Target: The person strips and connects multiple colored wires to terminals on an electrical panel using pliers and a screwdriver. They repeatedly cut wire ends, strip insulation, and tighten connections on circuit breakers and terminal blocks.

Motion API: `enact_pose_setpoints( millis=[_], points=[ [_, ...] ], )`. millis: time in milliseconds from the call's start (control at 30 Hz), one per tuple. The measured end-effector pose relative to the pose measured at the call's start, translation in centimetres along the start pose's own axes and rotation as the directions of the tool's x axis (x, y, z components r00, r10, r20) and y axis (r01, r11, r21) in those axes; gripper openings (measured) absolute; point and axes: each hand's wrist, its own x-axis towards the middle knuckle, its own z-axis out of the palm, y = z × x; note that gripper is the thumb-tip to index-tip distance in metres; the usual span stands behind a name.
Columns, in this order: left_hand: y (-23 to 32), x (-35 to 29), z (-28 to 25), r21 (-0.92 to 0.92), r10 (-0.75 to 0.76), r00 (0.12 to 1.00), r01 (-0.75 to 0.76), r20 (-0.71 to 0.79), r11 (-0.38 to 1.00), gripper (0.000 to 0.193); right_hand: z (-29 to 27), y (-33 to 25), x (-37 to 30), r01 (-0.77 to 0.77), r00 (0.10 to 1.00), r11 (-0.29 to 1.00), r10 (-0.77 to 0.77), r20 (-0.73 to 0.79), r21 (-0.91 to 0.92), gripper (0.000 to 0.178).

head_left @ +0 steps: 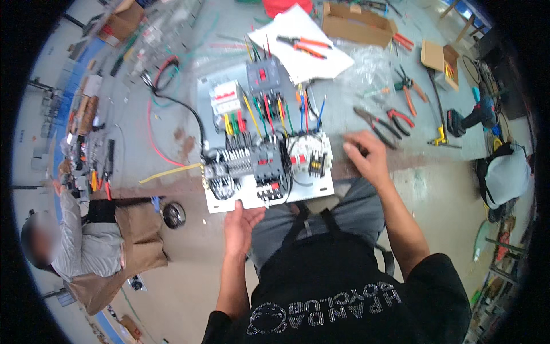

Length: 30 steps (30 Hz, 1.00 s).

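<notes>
While the left hand (243, 222) holds the near edge of the white panel (309, 192), thumb on top and fingers below, wired components (269, 163) stand just beyond them. To their right, the right hand (369, 156) hangs beside the panel, fingers loosely bent and released; past these lie red-handled pliers (403, 114), and farthest off, an orange-handled tool (316, 43) on white paper (326, 69).

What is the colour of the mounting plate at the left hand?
The mounting plate is white, best seen in the head view along its lower edge.
</notes>
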Motion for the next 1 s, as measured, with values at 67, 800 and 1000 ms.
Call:
enact_pose_setpoints(
  millis=[67, 800, 1000],
  points=[
    [0.5, 0.0, 0.5, 0.098, -0.006, 1.0, 0.008, -0.015, 0.995, 0.06, 0.5, 0.4, 0.1, 0.029, 0.999, 1.0, -0.029, -0.035, 0.003, 0.024],
    [8.3, -3.4, 3.8, 0.506, 0.555, 0.806, -0.573, 0.205, 0.645, 0.028, 1.1, 1.6, -1.2, 0.096, 0.982, 0.993, -0.085, -0.17, 0.061, 0.021],
    [8.9, -1.2, 5.0, 0.484, 0.553, 0.796, -0.596, 0.248, 0.64, 0.027, 1.1, 1.6, -1.1, 0.073, 0.986, 0.997, -0.066, -0.156, 0.04, 0.02]
  ],
)
